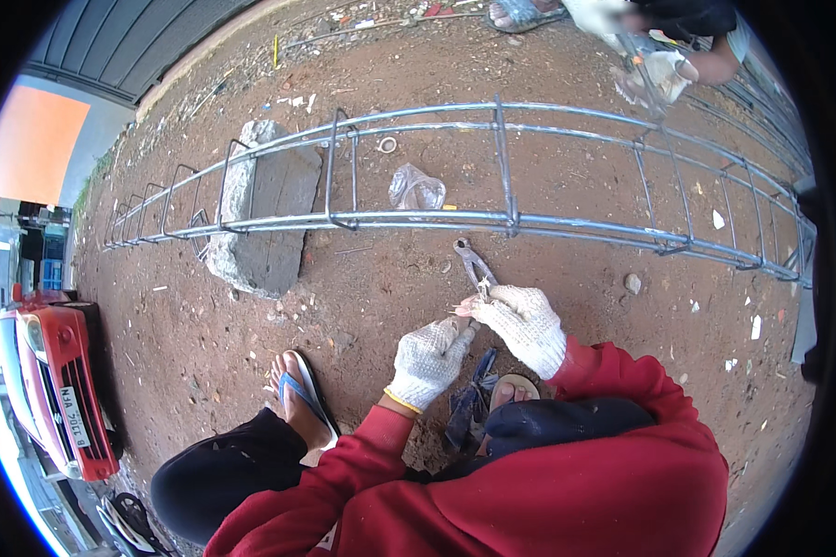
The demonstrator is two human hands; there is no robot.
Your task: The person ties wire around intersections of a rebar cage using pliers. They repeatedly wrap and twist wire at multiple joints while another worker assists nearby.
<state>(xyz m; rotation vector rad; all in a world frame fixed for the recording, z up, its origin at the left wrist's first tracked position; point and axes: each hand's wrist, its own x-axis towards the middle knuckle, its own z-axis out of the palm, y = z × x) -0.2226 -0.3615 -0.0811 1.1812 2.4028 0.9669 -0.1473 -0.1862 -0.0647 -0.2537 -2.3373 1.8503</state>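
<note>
My left hand (429,362) wears a white knitted glove with a yellow cuff edge. Its fingers are pinched together and meet the fingertips of my right hand (525,327), gloved likewise; bare fingertips show there. Whatever sits between them is too small to make out. Metal pincers (475,265) point away from me, jaws outward, their handles vanishing under the curled fingers of my right hand. Beyond the hands a long rebar cage (399,219) of lengthwise bars and square stirrups stretches across the view. It rests partly over a grey concrete block (283,209).
A clear plastic bag (416,187) and a tape-like ring (386,145) lie on the dirt behind the cage's near bars. A co-worker's gloved hand (669,74) is at the cage's far right. A red car (60,390) stands left. My sandalled foot (299,395) is below.
</note>
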